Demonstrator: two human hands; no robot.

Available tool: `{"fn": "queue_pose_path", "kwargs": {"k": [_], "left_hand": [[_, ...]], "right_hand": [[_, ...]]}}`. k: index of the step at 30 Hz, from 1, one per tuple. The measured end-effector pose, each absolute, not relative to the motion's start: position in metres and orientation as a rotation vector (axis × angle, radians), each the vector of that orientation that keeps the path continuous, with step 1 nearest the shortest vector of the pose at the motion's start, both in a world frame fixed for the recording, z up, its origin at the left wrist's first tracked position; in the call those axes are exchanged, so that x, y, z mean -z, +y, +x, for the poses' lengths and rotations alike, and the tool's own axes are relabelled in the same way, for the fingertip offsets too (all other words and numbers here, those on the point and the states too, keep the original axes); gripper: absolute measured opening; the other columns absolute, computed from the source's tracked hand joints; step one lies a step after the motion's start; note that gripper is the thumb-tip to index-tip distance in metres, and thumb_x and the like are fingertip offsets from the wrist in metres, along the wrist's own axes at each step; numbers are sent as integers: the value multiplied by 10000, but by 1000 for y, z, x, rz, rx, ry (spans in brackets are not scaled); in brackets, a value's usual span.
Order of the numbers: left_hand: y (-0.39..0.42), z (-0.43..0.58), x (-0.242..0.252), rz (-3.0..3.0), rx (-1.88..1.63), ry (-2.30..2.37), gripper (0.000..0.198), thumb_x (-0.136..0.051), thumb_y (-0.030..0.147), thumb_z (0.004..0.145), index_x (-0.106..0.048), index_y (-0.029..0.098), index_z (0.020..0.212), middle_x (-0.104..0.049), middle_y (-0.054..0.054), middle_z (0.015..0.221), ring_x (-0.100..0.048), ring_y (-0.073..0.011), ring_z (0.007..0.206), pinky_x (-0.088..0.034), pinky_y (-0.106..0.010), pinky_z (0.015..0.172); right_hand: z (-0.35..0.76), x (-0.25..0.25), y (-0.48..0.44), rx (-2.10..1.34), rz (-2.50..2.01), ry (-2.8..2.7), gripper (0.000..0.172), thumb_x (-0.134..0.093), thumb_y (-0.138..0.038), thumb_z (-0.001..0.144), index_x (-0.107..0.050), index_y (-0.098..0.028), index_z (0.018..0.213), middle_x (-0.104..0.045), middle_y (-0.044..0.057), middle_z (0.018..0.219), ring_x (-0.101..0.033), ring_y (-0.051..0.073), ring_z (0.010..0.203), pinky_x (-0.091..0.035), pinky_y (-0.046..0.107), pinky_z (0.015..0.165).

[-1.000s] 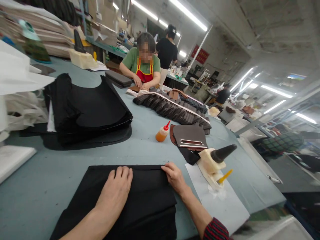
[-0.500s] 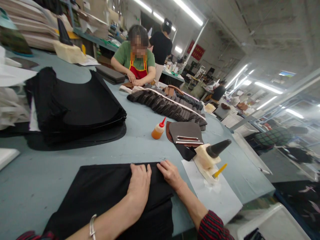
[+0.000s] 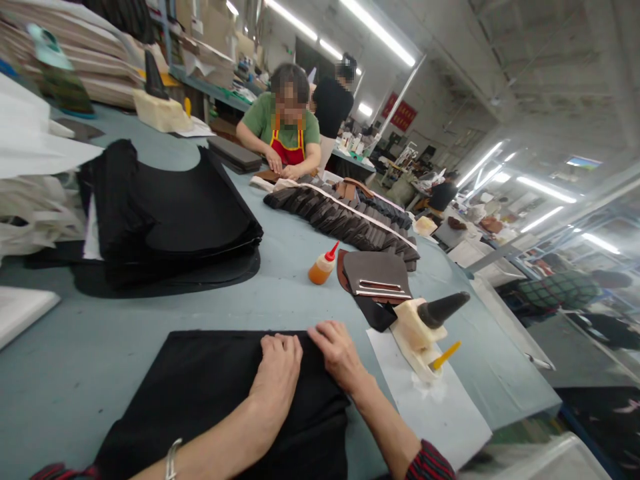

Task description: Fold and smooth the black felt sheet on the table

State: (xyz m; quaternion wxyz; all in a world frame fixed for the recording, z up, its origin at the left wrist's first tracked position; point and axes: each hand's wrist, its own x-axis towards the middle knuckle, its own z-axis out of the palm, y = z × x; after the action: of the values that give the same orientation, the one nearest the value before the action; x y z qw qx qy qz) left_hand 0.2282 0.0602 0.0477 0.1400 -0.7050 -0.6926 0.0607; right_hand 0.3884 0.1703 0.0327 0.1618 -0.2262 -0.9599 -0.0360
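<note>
A piece of black fabric (image 3: 210, 387) lies flat on the table in front of me, with a straight far edge and some creases at its right side. My left hand (image 3: 278, 373) rests on it, fingers curled and closed at the far edge. At the far right corner, my right hand (image 3: 341, 355) has its fingers bent together over the same edge; the thumb is mostly hidden. Just beyond are a squeeze bottle (image 3: 323, 268) with orange liquid and a red nozzle, and grey and brown cut pieces (image 3: 375, 272) with slots.
A glue pot (image 3: 420, 333) with a black cone and a yellow stick stands on white paper (image 3: 440, 427) to the right. At left is a stack of black pieces (image 3: 185, 213). Grey strips (image 3: 340, 217) lie in a row near a co-worker (image 3: 285, 127) across the table (image 3: 125, 353).
My right hand has slid slightly left along the fabric's far edge. The left hand stays nearly in place. The view has shifted a little, so the surroundings sit lower and farther right.
</note>
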Motion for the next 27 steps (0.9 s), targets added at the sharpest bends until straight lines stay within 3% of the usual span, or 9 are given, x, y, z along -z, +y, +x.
{"fn": "queue_pose_path", "kwargs": {"k": [6,11,14,17,19,22,24,27], "left_hand": [[43,173,-55,-2097,-191,-2124,353,-378,-17,800,-685,75,950,-661,-155,885,-635,-275,831,-463,-438,795],[62,127,-71,-2337,-117,-2383,273,-605,158,777,-630,77,1037,-647,-193,1025,-606,-338,965,-439,-477,838],[68,115,-88,-2507,-142,-2363,306,-721,267,690,-662,146,965,-649,-148,1063,-581,-311,1024,-439,-424,853],[43,111,-111,-2806,-58,-2232,226,-670,215,702,-660,204,928,-650,-80,1061,-560,-250,1039,-401,-398,925],[15,110,-122,-3035,-2,-2198,174,-651,217,705,-648,223,879,-662,-30,938,-572,-221,967,-383,-398,948],[-16,106,-124,-3143,49,-2383,151,-657,376,724,-626,235,766,-655,4,818,-596,-208,865,-429,-347,827],[-21,99,-112,-2956,231,-2603,229,-518,441,834,-624,237,836,-662,-10,855,-613,-198,829,-443,-322,746],[-16,86,-79,-2446,416,-2758,280,-379,348,913,-600,218,1025,-637,-64,1015,-616,-207,897,-459,-335,769]], "right_hand": [[389,-19,164,15,-620,-2776,301,-424,-60,919,-614,-120,1145,-626,119,1032,-518,228,973,-500,350,828],[399,-16,175,-283,-680,-2622,313,-389,-56,903,-670,-158,996,-636,97,937,-555,200,885,-507,336,785],[398,-25,187,-592,-761,-2558,285,-423,-101,894,-687,-190,951,-656,68,914,-602,174,865,-501,309,783],[398,-40,202,-739,-934,-2476,235,-486,-183,887,-687,-190,1007,-690,56,905,-634,173,844,-494,312,795],[389,-51,208,-737,-1059,-2441,240,-529,-218,867,-684,-177,1046,-704,60,902,-641,180,824,-492,318,791],[353,-66,204,-812,-1054,-2611,261,-553,-217,850,-686,-182,1072,-715,52,895,-643,171,781,-488,292,752],[315,-74,191,-913,-873,-2823,255,-556,-221,860,-686,-207,1078,-722,36,913,-649,161,789,-482,266,738],[266,-84,165,-861,-543,-3124,216,-586,-248,863,-684,-218,1054,-719,41,966,-653,174,850,-470,259,731]]}}
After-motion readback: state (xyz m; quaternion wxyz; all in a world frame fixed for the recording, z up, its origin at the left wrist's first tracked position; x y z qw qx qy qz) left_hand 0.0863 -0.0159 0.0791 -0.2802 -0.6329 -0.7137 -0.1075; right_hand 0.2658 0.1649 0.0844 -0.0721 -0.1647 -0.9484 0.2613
